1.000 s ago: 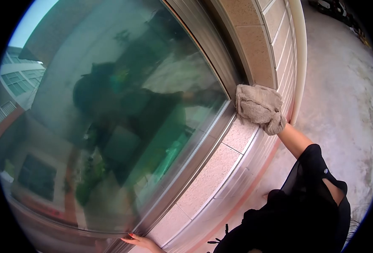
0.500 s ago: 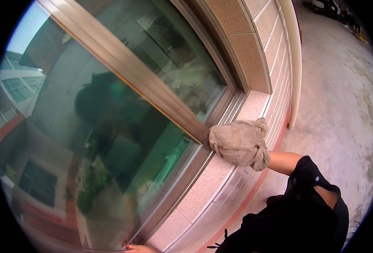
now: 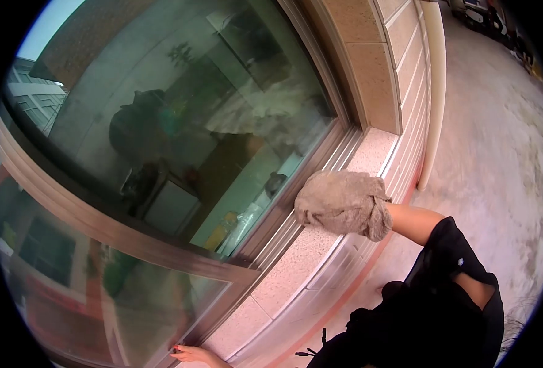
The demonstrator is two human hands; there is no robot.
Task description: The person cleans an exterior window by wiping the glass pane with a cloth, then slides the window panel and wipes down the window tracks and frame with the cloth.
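Observation:
A greyish-brown cloth is wrapped over my right hand and hides its fingers. The covered hand rests on the window's sill and metal track, beside the lower frame. At the bottom, my left hand touches the corner of the window frame, its visible fingers stretched out with red nails. The sliding window's glass carries reflections and shows indoor items behind it. A metal upright of the sash crosses the pane at lower left.
A speckled stone sill runs under the window. Tiled wall and a pale pipe stand at the right. Beyond lies concrete ground, with a parked scooter at the far top right.
The metal upright of the sliding window has shifted toward the lower left. My cloth-covered right hand has moved slightly left, and more of my left hand shows at the bottom.

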